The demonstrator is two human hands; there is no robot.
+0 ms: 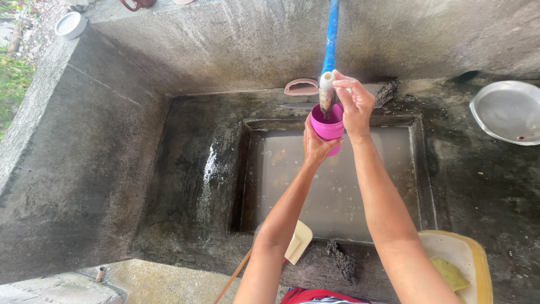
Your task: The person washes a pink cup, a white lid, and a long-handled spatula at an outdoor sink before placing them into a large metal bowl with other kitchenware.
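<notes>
Pink plastic is what I'm working with: my left hand (316, 147) is wrapped around a pink cup (327, 125), holding it upright right beneath the white spout (326, 84) at the end of the blue pipe (332, 34). My right hand (355, 104) is up at that spout, thumb and fingers pinched on its tip. I judge this to be the filling step, with the cup in place under the outlet; the next move calls for keeping the cup level and centred under the spout while the right fingers work the fitting. I cannot tell whether water is running into the cup.

Below is a rough concrete sink (185, 169), dark and wet, its sunken basin (337, 186) holding cloudy water. A pink soap dish (301, 87) sits on the back ledge beside the pipe. A metal bowl (506, 112) rests on the wet ledge to the right, and a yellow-rimmed tub (478, 264) stands at the near right corner. A small metal lid (71, 25) lies on top of the wall, far left.
</notes>
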